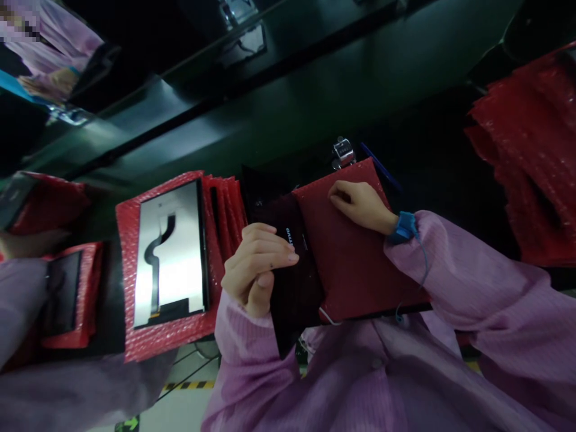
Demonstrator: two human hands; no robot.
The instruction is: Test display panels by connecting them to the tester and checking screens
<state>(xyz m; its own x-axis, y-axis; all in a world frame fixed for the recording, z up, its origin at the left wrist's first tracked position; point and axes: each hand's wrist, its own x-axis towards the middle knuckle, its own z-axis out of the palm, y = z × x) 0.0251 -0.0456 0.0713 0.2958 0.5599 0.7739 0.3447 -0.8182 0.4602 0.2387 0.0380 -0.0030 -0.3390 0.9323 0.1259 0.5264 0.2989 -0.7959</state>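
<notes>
Right hand (360,204), blue strap (404,227) at wrist: fingers curled at the upper part of the flat red sheet (355,264), most of which lies beyond the grip; whether it pinches anything, cannot tell. Left hand (254,264): grip released, fingers half bent, over the dark panel (299,294) beside the sheet's left edge.

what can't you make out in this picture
All in the head view:
End of the lettering: covered by the left hand.
Whether the right hand pinches anything: hidden by its curled fingers.
Markings on the silver device: too small.
Red wrap stack: cut off by the right edge.
</notes>
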